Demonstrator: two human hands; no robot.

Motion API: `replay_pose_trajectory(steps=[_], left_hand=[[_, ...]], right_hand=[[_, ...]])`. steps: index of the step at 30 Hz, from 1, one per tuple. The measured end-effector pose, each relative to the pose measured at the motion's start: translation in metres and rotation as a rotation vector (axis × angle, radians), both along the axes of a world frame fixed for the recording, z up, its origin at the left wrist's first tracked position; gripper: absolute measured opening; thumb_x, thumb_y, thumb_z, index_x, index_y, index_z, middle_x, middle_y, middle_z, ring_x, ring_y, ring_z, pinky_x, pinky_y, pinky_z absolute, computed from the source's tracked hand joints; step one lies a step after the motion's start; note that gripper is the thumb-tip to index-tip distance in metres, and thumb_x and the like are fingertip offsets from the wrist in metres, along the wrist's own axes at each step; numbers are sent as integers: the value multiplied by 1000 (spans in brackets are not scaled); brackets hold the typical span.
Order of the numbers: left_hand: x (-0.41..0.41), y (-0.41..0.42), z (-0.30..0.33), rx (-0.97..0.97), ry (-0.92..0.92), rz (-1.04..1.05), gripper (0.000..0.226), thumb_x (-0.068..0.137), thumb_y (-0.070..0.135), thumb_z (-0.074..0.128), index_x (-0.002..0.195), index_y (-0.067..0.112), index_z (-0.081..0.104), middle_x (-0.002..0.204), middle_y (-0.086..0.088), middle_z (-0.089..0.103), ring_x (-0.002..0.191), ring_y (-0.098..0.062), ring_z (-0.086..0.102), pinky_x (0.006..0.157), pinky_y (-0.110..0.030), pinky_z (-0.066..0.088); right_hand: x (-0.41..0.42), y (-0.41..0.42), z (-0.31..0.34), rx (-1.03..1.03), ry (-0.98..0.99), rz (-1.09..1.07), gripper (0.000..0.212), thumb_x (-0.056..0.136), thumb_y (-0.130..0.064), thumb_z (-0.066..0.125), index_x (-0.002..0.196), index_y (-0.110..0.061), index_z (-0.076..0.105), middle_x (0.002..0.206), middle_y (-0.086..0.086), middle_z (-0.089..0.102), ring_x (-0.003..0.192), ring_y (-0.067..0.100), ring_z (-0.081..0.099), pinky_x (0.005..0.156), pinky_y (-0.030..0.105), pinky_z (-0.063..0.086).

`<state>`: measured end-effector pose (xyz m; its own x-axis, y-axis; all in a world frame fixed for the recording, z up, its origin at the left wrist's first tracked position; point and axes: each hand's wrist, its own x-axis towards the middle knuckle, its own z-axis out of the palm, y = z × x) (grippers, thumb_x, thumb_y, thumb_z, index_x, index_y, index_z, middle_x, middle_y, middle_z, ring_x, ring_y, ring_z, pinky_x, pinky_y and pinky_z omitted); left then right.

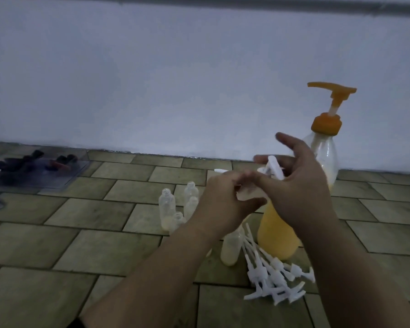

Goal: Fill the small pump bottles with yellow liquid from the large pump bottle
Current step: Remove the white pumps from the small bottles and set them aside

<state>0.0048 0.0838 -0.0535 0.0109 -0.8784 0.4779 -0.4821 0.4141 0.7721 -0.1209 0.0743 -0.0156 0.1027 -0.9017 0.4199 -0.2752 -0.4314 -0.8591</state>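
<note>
We hold both hands over the work area. The left hand [225, 197] has its fingers curled toward the thumb, at the neck of a yellow-filled bottle [276, 230]; whether they pinch the neck we cannot tell, as the contact is blurred. The right hand [301, 183] has its fingers spread and loosely bent around a white pump head [273, 168] above that bottle; a firm grip is not visible.

Behind the right fingers stands the large pump bottle [326, 159] with its orange pump [331, 91]. Its level is low, with yellow liquid only near the base.

Status, as we judge it:
- Beyond the left fingers, a cluster of small bottles [175, 207] stands open, mostly clear, with only a little liquid at the bottom of some.
- Below the left wrist, one small bottle [230, 249] shows a low yellow fill.
- Below the right wrist, loose white pump tops [275, 278] lie in a pile on the tiled floor [81, 233], not yet fitted.

We judge the task to be at an early-to-middle stage: most filling and all capping remain.
</note>
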Motion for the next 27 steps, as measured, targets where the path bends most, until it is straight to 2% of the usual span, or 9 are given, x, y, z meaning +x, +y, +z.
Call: replay_pose_trajectory(steps=[3, 6, 9, 10, 12, 14, 18, 23, 27], left_hand=[[0, -5, -1, 14, 59, 22, 48, 75, 23, 77, 121, 21, 62, 107, 4, 69, 94, -5, 62, 80, -20, 52], [1, -10, 4, 5, 56, 18, 43, 76, 23, 75, 117, 19, 65, 101, 1, 71, 89, -8, 64, 78, -22, 52], [-1, -11, 7, -52, -66, 34, 39, 76, 20, 74, 115, 20, 66, 100, 3, 72, 81, -2, 60, 69, -6, 44], [1, -13, 6, -22, -6, 24, 46, 76, 21, 75, 120, 20, 64, 105, 3, 71, 87, -1, 61, 74, -6, 46], [6, -17, 5, 35, 124, 10, 57, 73, 21, 78, 126, 18, 59, 113, 2, 68, 100, -5, 62, 86, -18, 51], [8, -19, 5, 42, 119, -6, 56, 72, 19, 79, 125, 18, 61, 110, 3, 70, 100, -6, 64, 87, -24, 52], [5, -21, 5, 38, 115, -29, 54, 72, 17, 78, 123, 20, 62, 109, 5, 69, 99, -5, 63, 84, -19, 52], [8, -31, -3, 102, 76, 9, 48, 73, 19, 78, 117, 22, 60, 112, 6, 63, 101, -7, 59, 80, -13, 49], [10, -40, -8, 190, 11, 40, 40, 76, 20, 74, 112, 19, 59, 106, 5, 61, 95, -8, 59, 75, -14, 49]], right_hand=[[-10, -3, 4, -63, 27, -67, 73, 73, -23, 81, 134, -33, 42, 99, -16, 61, 90, -1, 59, 66, 7, 48], [-2, 0, 2, -52, -2, -4, 74, 74, -17, 80, 135, -33, 42, 98, -13, 64, 89, 2, 63, 76, 17, 53], [5, -2, 3, -75, 18, 5, 79, 69, -19, 83, 134, -35, 42, 98, -22, 59, 91, -2, 60, 70, 6, 47], [4, -4, 5, -103, 30, -30, 75, 71, -20, 82, 134, -34, 43, 99, -22, 57, 91, -2, 58, 67, 4, 46], [-2, -6, 7, -152, 53, -104, 62, 77, -21, 78, 131, -31, 48, 97, -20, 57, 89, -2, 57, 65, 6, 47], [-5, -5, 5, -150, 57, -84, 54, 79, -21, 75, 127, -30, 51, 93, -19, 59, 85, -1, 60, 64, 7, 49], [-3, -4, 3, -213, 84, -73, 47, 80, -17, 75, 117, -36, 54, 94, -24, 57, 87, -5, 60, 69, 0, 46], [-13, 12, 23, -448, -63, -150, 32, 79, -13, 75, 103, -28, 59, 97, -7, 66, 88, 11, 66, 75, 25, 56], [-38, 30, 26, -520, -104, -186, 26, 81, -20, 74, 102, -25, 59, 101, -1, 66, 91, 18, 66, 75, 35, 56]])
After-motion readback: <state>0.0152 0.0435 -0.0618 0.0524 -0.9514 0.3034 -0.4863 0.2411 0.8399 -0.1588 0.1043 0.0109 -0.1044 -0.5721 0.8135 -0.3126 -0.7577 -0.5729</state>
